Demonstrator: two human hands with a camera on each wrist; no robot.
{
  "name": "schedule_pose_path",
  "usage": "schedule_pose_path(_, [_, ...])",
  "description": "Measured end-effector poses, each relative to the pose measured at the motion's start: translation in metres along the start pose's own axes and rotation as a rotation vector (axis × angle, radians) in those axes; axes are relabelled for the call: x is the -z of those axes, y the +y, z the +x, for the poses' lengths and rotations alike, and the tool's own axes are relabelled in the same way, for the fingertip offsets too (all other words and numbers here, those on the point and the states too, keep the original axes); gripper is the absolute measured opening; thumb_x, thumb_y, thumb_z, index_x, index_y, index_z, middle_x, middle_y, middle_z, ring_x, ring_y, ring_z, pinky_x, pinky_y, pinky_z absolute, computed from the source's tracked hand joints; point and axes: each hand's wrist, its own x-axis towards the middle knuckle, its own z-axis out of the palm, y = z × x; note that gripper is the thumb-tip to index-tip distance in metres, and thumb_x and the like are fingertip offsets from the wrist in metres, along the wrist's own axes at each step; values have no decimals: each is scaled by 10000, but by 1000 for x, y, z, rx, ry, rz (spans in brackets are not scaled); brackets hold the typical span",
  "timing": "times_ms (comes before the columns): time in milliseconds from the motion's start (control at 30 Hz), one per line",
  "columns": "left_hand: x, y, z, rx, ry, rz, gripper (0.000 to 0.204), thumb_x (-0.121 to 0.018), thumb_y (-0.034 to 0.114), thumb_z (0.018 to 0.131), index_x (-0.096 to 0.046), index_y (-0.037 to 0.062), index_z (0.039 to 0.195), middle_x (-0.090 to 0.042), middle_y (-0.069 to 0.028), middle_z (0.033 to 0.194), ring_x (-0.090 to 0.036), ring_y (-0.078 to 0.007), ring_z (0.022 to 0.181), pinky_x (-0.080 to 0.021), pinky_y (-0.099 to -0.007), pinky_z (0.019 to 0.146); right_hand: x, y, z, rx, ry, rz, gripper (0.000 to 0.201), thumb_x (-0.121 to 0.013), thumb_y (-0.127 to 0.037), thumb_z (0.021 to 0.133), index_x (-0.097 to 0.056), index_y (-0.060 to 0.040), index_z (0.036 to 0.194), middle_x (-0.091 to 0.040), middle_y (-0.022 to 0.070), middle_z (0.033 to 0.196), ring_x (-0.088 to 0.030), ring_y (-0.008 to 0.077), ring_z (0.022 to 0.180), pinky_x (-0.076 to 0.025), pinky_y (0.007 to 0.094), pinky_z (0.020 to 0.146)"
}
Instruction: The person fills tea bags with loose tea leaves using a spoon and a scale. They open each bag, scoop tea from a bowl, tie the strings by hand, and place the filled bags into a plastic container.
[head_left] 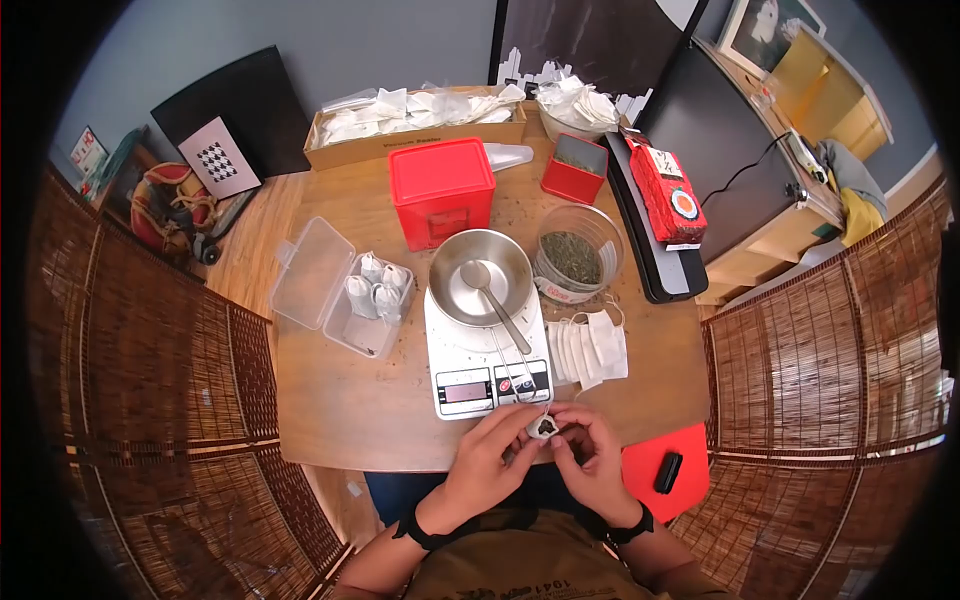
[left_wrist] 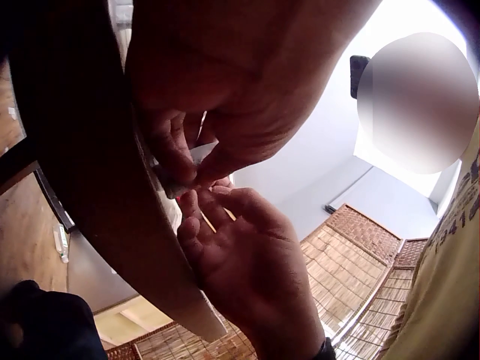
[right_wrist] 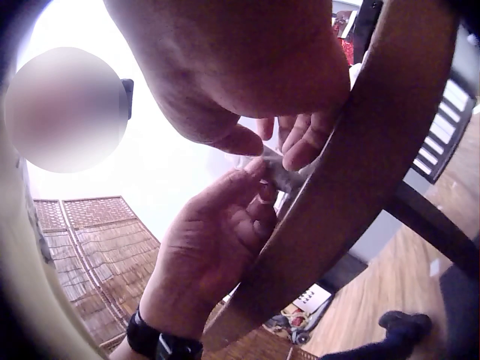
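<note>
At a brown wooden table's (head_left: pixel 345 425) near edge, just before a white rectangular scale (head_left: pixel 452 353) bearing a round metal bowl (head_left: pixel 447 297). Pinching there, with curled fingers of left hand (head_left: pixel 490 458) and right hand (head_left: pixel 597 467), a small white cloth pouch (head_left: pixel 536 432) with dark filling (head_left: pixel 547 426).

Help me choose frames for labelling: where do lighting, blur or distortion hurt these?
Head: fairly evenly lit, the pouch readable between left hand and right hand, but fisheye distortion bends the woven screens and corners are black; left wrist: backlit hands look dark, the table nearly black, a round patch blurred; right wrist: similar backlighting, part of the background washed white, another round blur.
</note>
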Motion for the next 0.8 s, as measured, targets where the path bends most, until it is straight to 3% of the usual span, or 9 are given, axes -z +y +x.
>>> schedule_pose_path(100, [1, 9, 1, -19, 39, -48, 449, -835, -77, 906, -724, -32, 1339, -741, -159, 1238, -709, -153, 845, -588, -284, 700, 5, -5, -1, -12, -79, -39, 393, -697, 60, 1029, -587, 2, 1401, -649, 148, 1451, -682, 154, 1174, -566, 281, 919])
schedule_pose_path(167, [1, 14, 0, -15, 48, -75, 428, -842, -43, 922, -725, -35, 1334, -742, -147, 1221, -688, -144, 809, -578, -283, 684, 6, -12, -1, -231, -145, 227, 442, -689, 63, 1042, -536, -1, 1452, -632, 136, 1463, -655, 162, 1247, -557, 301, 996])
schedule_pose_path(367, [3, 19, 3, -36, 85, -198, 418, -890, 11, 916, -746, -41, 1305, -754, -129, 1179, -636, -94, 736, -545, -263, 640, 13, -17, 11, -187, -245, 563, 468, -684, 97, 1038, -526, -1, 1468, -636, 140, 1438, -630, 199, 1328, -529, 352, 1120])
schedule_pose_path(500, [6, 25, 6, -116, 117, -243, 482, -901, 4, 904, -743, -20, 1359, -755, -115, 1180, -619, -64, 728, -527, -246, 622, 11, -24, 18, -200, -262, 634, 471, -704, 92, 1021, -537, -2, 1451, -639, 141, 1427, -659, 229, 1311, -574, 374, 1079])
schedule_pose_path(600, [15, 37, 6, -28, 137, -257, 535, -892, -8, 908, -724, 10, 1415, -751, -97, 1155, -591, -47, 701, -502, -232, 607, 11, -42, 41, -249, -192, 736, 462, -720, 82, 1005, -555, -8, 1427, -662, 139, 1386, -712, 264, 1242, -627, 391, 995])
schedule_pose_path(667, [18, 24, 3, -25, 168, -246, 543, -886, -15, 911, -718, 21, 1427, -745, -87, 1129, -581, -43, 691, -490, -227, 601, 25, -47, 64, -146, -54, 701, 443, -719, 74, 998, -564, -7, 1405, -683, 136, 1350, -754, 279, 1158, -656, 396, 919])
schedule_pose_path(800, [32, 1, 2, 22, 329, -189, 446, -858, -46, 925, -734, 23, 1348, -706, -41, 1002, -563, -25, 695, -447, -206, 601, 57, -58, 122, -24, 170, 332, 372, -731, 54, 1009, -597, -1, 1353, -742, 108, 1185, -741, 183, 1016, -610, 317, 865])
